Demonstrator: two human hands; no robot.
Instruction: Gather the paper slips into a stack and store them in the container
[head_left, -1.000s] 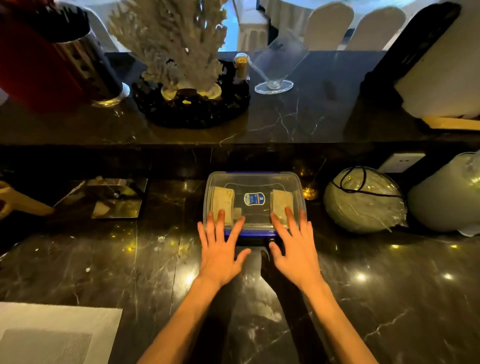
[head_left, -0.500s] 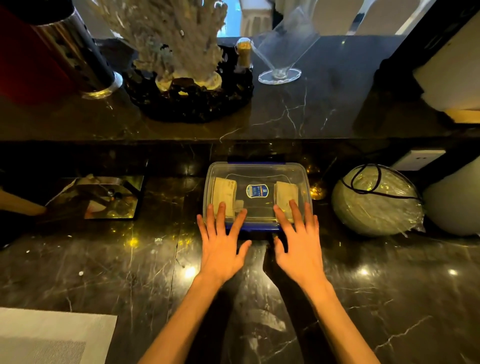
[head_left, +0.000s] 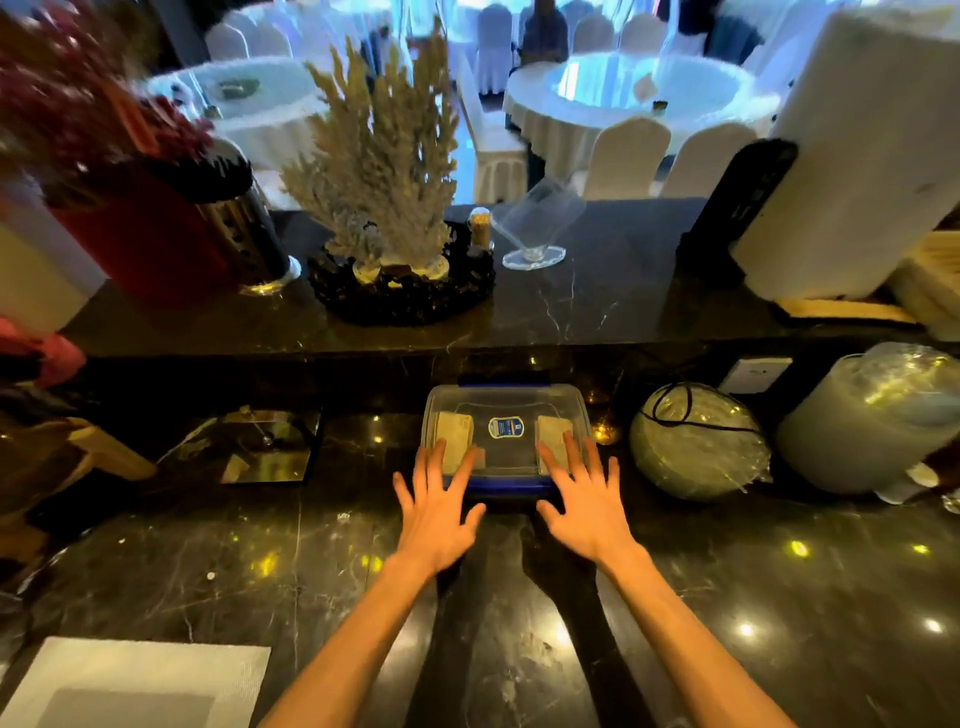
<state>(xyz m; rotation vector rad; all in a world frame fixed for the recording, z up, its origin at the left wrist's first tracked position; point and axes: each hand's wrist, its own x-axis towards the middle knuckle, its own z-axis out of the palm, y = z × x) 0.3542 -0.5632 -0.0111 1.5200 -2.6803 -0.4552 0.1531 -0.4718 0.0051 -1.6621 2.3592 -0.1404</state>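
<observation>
Pressing down near frame centre, left hand (head_left: 438, 512) and right hand (head_left: 586, 504), fingers spread flat, seem to seal the container (head_left: 506, 439) holding paper slips (head_left: 453, 435); next, probably snapping its clips.

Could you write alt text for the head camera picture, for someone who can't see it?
Two bare hands, left hand and right hand, spread open at the near edge of a lidded clear container holding paper slips, on a dark marble counter.
</observation>
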